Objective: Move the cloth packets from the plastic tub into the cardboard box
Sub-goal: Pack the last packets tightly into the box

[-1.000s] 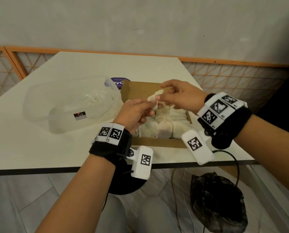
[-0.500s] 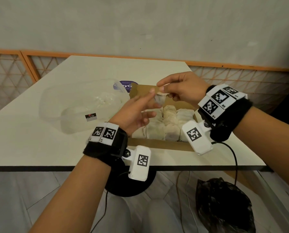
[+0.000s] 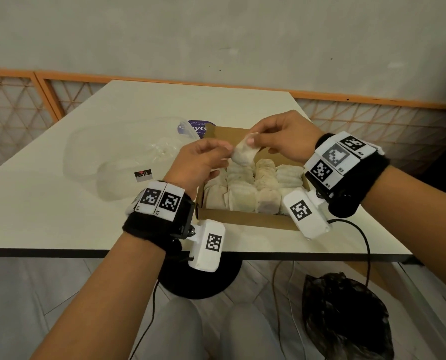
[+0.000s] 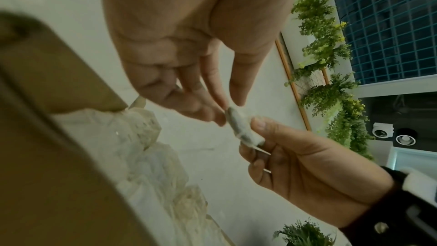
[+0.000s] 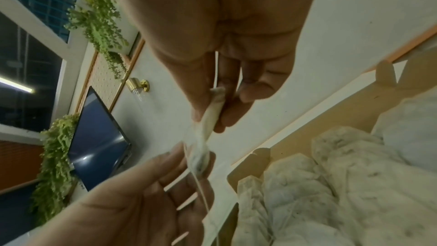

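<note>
A small off-white cloth packet (image 3: 244,155) hangs above the open cardboard box (image 3: 242,220). My right hand (image 3: 251,140) pinches its upper end between thumb and fingers. My left hand (image 3: 227,152) pinches its lower left end. The wrist views show the same packet (image 4: 243,130) (image 5: 208,121) held between both hands, with a thin string trailing from it. Several packets (image 3: 245,188) lie in rows inside the box. The clear plastic tub (image 3: 112,157) sits to the left of the box, and I see no packets in it.
A purple round label (image 3: 196,127) shows behind the tub. The table's front edge (image 3: 164,252) runs just below my wrists. On the floor are a black round base (image 3: 201,279), a black bag (image 3: 346,315) and a cable.
My left fingers, stretched out half a second ago, now pinch the packet's lower end. The packet hangs lower between both hands, and the right hand still holds its top.
</note>
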A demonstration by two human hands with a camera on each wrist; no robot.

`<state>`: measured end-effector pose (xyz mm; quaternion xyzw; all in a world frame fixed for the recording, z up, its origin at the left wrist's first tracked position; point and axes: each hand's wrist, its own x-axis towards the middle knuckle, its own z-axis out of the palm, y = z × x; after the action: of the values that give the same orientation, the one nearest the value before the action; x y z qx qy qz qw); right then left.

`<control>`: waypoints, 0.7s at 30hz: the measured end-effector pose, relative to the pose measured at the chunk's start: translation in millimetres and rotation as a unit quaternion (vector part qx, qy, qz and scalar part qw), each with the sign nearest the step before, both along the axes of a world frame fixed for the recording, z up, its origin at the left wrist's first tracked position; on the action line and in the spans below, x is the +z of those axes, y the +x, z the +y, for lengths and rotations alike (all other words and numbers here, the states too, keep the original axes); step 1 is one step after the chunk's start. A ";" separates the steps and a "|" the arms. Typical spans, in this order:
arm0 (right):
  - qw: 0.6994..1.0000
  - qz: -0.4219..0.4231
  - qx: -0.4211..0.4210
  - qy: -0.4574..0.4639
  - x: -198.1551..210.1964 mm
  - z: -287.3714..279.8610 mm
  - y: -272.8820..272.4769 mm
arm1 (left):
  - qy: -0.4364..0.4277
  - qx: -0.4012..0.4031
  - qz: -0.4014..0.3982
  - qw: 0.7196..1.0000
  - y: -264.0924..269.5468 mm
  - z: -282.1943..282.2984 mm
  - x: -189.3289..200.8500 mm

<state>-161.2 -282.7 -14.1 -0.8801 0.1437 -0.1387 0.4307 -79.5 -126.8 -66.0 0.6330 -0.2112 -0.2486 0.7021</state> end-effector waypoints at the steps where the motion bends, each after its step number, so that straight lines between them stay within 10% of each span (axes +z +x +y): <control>1: 1.000 0.013 0.001 0.011 -0.2 -0.4 -0.6 | 0.003 0.014 0.004 1.000 0.7 3.7 -2.0; 11: 0.960 0.232 0.158 0.003 -39.9 37.2 32.0 | -0.050 0.093 0.087 0.991 -1.2 20.7 -33.3; 21: 0.976 0.167 0.057 -0.127 -52.1 42.5 37.2 | -0.045 0.069 0.060 0.995 -1.1 22.5 -35.7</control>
<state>-124.1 -240.2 -66.2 -0.9450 0.1447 0.0179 0.2929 -80.6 -104.3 -101.7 0.5982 -0.1352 -0.2271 0.7565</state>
